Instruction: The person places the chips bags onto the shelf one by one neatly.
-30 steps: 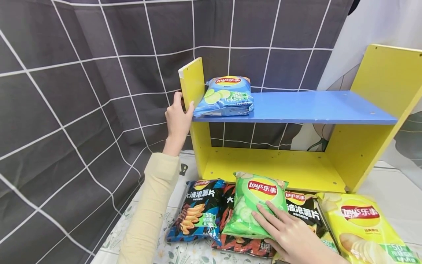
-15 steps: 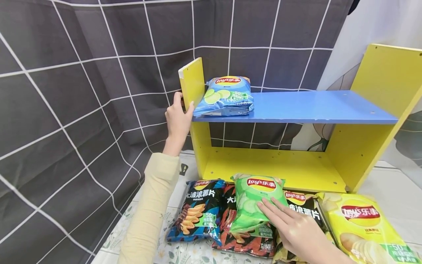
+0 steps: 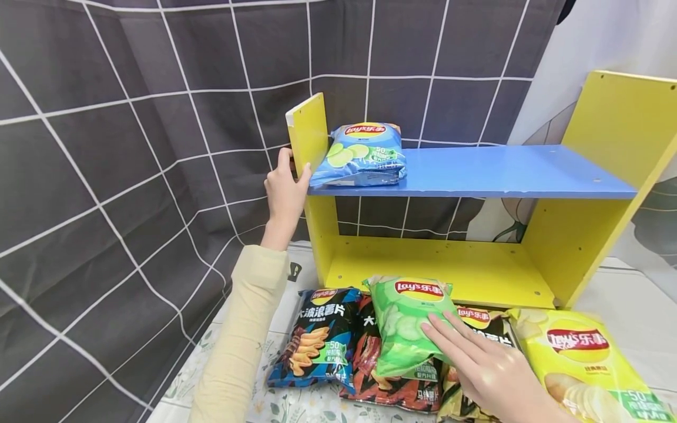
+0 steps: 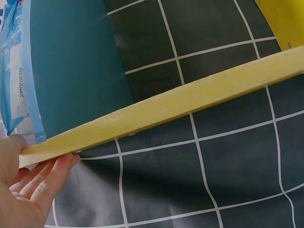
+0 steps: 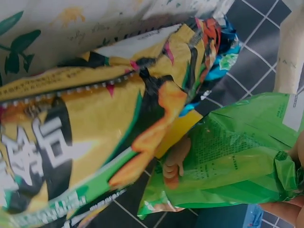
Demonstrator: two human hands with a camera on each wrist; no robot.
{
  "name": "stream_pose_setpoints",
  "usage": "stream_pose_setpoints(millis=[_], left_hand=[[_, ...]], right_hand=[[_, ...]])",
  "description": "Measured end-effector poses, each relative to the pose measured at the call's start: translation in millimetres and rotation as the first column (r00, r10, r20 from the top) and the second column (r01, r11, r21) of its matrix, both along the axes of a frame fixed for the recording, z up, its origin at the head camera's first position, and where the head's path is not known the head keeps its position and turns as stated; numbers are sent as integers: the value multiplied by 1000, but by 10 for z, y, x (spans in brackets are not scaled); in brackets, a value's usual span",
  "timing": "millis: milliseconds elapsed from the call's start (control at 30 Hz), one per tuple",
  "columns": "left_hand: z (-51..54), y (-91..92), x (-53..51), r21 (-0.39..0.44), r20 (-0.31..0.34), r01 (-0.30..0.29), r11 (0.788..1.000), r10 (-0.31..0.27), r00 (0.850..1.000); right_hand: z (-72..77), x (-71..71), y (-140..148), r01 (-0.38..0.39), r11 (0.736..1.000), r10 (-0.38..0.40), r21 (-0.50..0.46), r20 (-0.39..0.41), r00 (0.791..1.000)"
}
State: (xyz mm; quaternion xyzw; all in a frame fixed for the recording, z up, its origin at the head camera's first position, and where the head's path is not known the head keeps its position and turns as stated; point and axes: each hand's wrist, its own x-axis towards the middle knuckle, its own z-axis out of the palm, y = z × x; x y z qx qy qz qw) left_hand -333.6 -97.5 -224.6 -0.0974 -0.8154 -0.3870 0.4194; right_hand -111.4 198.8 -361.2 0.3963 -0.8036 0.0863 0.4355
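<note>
My left hand (image 3: 285,191) grips the front edge of the yellow side panel (image 3: 309,132) of a small shelf, thumb on the inner side and fingers on the outer side. Right by that thumb, a blue bag of chips (image 3: 365,154) lies on the blue shelf board (image 3: 508,170). My right hand (image 3: 483,364) holds a green bag of chips (image 3: 407,317) by its right side, with straight fingers lying over the front. In the right wrist view, the green bag (image 5: 228,152) hangs apart from the black-and-gold bag (image 5: 76,142); the hand's grip is partly cut off.
Below the shelf's yellow bottom board (image 3: 433,264) lie a black-and-blue chip bag (image 3: 319,335), a red-and-black one (image 3: 391,388) partly covered by the green bag, and a yellow one (image 3: 597,364). A dark checked curtain (image 3: 158,176) hangs behind and at the left.
The green bag has tilted, its lower end swinging right and uncovering more of the red-and-black bag. My right hand has shifted slightly right. The left hand stays on the panel.
</note>
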Motion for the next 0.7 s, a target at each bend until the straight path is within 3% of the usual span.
stream_pose_setpoints(millis=[167,333,567,700], left_hand=[[2,-3,-6,0,4,-1,1000,1,1000],[11,-6,1,2,3,1,1000,-1,1000],[6,-4,10,-17,6,-4,1000,4,1000],[7,-10,8,-10,12,-2,1000,3,1000]], right_hand=[[175,64,-19,-72,997,68,-34,-94,993],[410,128,-76,-163,986,150,-43,-212,966],[658,108,-121,-196,978,149,-71,-421,895],[720,2,-71,-228,969,144,-95,-531,835]])
